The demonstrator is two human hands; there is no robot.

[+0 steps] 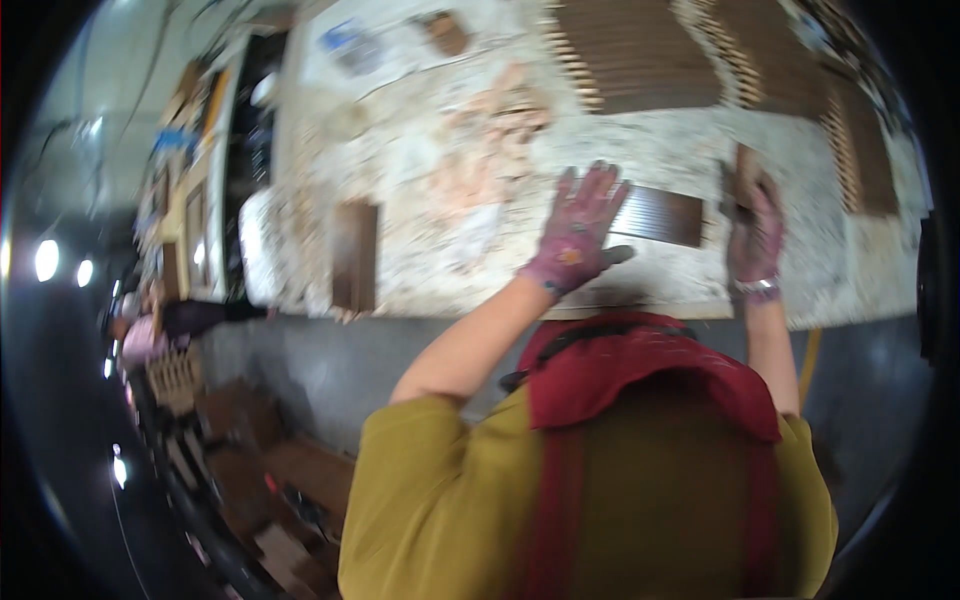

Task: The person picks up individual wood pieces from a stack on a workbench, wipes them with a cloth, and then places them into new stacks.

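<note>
Grasps a brown block (745,173) with the right hand (757,230); spreads the left hand (582,220), fingers released, at one end of a grooved brown board (665,216), contact unclear. Probably stiff, light, slick; best held by long edges. Lies between hands on a scuffed white table (425,255); beyond, brown stacks (640,55), grey floor (320,355).

Left hand (582,222) hides end of slat (662,217); brown panels (640,55) cut by top edge.
</note>
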